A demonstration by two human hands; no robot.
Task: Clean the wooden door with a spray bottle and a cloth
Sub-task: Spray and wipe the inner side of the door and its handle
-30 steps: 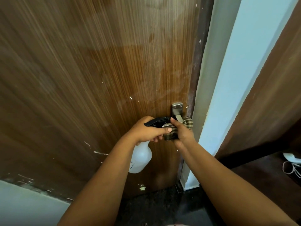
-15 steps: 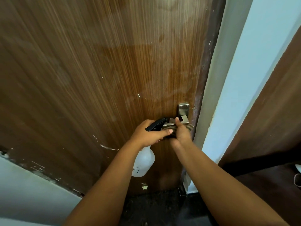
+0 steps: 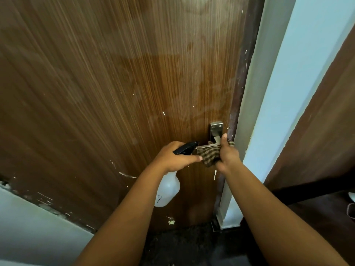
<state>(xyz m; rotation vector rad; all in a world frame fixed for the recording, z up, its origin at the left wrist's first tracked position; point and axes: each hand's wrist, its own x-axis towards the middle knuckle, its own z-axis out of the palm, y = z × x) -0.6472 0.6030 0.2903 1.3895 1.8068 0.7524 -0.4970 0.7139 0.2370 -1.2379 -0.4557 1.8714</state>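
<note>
1. A pale blue wall [image 3: 299, 96] stood at right, with a grey-green frame [image 3: 255, 104] beside it.
2. A second brown panel [image 3: 324, 120] leaned in at far right.
3. The floor [image 3: 184, 246] was dark and speckled.
4. A pale grey wall [image 3: 32, 227] filled the lower left corner.
5. Soft light fell from above.

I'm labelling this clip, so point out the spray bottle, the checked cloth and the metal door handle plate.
spray bottle [image 3: 167, 191], head view, on its white body below the left hand.
checked cloth [image 3: 208, 153], head view, on the bunched middle.
door handle plate [image 3: 216, 128], head view, on its upper part.
</note>
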